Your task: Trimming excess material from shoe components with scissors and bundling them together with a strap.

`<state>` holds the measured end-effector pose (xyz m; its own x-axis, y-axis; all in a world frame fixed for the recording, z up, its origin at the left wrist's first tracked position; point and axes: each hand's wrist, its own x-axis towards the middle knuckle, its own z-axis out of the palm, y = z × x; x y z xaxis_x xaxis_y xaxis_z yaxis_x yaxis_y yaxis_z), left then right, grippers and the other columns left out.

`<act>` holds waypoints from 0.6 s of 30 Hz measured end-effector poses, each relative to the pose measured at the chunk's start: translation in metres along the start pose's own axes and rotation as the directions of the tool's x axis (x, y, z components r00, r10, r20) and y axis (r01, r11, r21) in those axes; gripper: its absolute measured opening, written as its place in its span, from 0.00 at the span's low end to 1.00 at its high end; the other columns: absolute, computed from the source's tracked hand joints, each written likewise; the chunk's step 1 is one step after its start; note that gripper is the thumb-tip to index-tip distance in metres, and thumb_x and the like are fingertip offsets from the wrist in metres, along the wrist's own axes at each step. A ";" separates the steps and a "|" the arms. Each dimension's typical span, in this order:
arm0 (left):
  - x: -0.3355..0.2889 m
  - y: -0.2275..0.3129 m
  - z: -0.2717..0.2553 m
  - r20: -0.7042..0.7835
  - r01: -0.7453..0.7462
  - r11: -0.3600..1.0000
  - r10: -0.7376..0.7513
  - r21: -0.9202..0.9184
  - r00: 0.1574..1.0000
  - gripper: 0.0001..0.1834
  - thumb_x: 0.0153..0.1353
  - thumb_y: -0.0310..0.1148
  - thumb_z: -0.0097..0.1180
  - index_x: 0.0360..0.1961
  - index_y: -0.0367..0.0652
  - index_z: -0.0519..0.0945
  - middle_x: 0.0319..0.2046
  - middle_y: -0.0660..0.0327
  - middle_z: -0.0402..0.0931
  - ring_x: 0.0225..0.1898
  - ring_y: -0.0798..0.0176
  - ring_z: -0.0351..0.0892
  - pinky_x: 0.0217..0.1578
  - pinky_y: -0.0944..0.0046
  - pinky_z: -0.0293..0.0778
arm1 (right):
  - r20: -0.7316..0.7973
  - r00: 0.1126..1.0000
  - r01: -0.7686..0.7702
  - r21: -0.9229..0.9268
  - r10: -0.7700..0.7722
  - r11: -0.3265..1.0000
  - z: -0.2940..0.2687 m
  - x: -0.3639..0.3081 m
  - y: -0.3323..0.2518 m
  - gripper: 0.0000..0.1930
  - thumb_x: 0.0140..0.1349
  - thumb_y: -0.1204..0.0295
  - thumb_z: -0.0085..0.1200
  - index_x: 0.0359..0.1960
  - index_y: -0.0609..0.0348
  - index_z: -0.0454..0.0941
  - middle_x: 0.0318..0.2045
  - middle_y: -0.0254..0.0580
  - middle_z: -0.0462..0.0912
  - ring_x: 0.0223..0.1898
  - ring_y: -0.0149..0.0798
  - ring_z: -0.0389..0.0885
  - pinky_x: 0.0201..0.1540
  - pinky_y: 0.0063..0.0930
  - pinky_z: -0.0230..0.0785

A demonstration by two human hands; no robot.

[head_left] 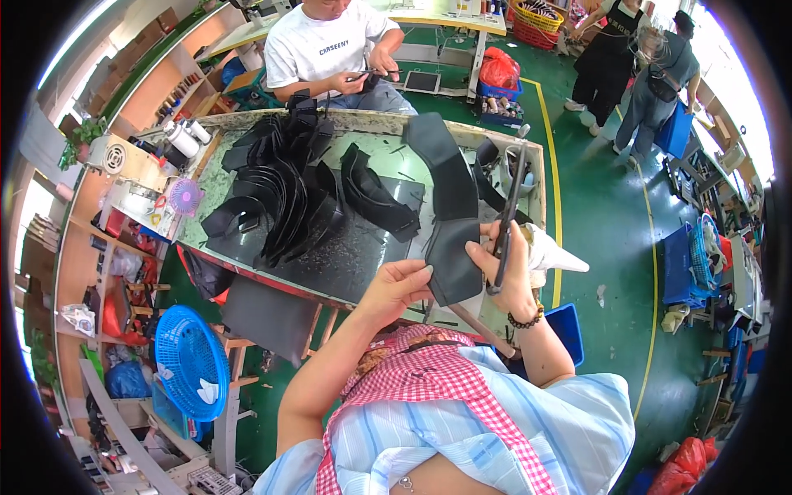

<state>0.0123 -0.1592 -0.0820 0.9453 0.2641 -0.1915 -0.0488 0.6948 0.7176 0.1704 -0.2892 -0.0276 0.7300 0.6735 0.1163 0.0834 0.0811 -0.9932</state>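
A long, curved black panel (pixel 454 194), smooth like leather, stretches from near my body across the workbench. My left hand (pixel 398 289) pinches its left edge near the lower end. On the opposite side, my right hand (pixel 510 268) grips a long, slim dark tool (pixel 511 202) with a metallic upper tip; its exact kind is unclear. The right thumb rests by the panel's edge. Left of the panel lies another curved black piece (pixel 375 194). Farther left, a large heap of stacked black pieces (pixel 285 190) covers part of the bench.
The bench rim (pixel 247 271) runs in front of me. A fan (pixel 184 195) and white thread cones (pixel 181 139) stand at its left. A person (pixel 330 58) sits opposite, handling something small and dark. A blue basket (pixel 192 363) is at lower left, a blue bin (pixel 566 332) at right.
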 end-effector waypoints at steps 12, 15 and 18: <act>-0.064 0.062 0.063 -0.054 -0.281 0.922 0.306 0.265 0.951 0.15 0.61 0.21 0.48 0.50 0.30 0.72 0.40 0.51 0.78 0.40 0.59 0.80 0.43 0.60 0.78 | 0.264 0.959 0.014 0.323 -0.104 0.946 0.034 0.021 -0.023 0.16 0.50 0.78 0.63 0.30 0.54 0.64 0.35 0.34 0.76 0.26 0.16 0.67 0.26 0.12 0.61; -0.076 0.076 0.065 -0.112 -0.388 0.808 0.479 0.443 0.871 0.15 0.61 0.21 0.48 0.50 0.30 0.72 0.40 0.52 0.78 0.38 0.61 0.80 0.43 0.61 0.78 | 0.197 0.971 0.132 0.023 -0.134 0.991 0.042 0.019 -0.042 0.17 0.51 0.70 0.64 0.30 0.58 0.63 0.23 0.32 0.74 0.22 0.19 0.67 0.24 0.14 0.60; -0.080 0.093 0.053 -0.177 -0.440 0.743 0.587 0.504 0.790 0.15 0.61 0.21 0.48 0.50 0.30 0.72 0.39 0.54 0.79 0.37 0.63 0.80 0.43 0.62 0.78 | 0.560 0.825 -0.080 0.253 -0.078 0.964 0.025 0.009 -0.045 0.28 0.43 0.51 0.67 0.29 0.60 0.66 0.20 0.29 0.70 0.20 0.22 0.68 0.24 0.13 0.60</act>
<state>-0.0506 -0.1512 0.0362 0.6609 0.7350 0.1515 -0.2891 0.0630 0.9552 0.1565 -0.2689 0.0186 0.2162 0.9605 0.1753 -0.1497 0.2100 -0.9662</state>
